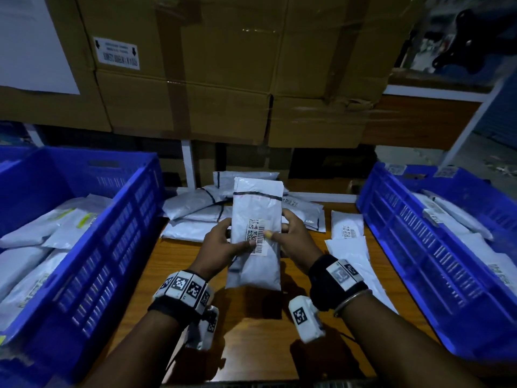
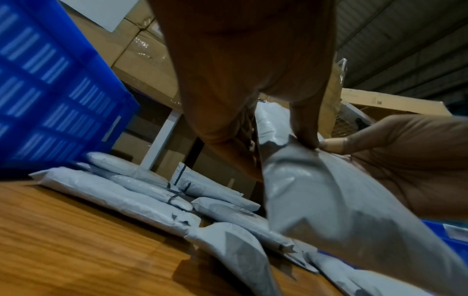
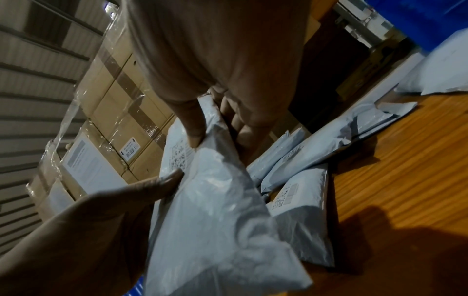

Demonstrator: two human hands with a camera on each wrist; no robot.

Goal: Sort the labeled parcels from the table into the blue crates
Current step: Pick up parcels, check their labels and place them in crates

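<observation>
Gripping a labeled parcel by its side edges, the left hand and right hand hold it above the counter middle, between two blue crates.

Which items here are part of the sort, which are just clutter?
Job: held parcel in left hand and right hand; parcel pile on table; left crate; right crate.
Clutter: cardboard boxes behind.

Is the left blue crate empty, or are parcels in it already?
Not empty: the left blue crate already holds several white parcels across its floor. How deep they lie, I cannot tell.
</observation>
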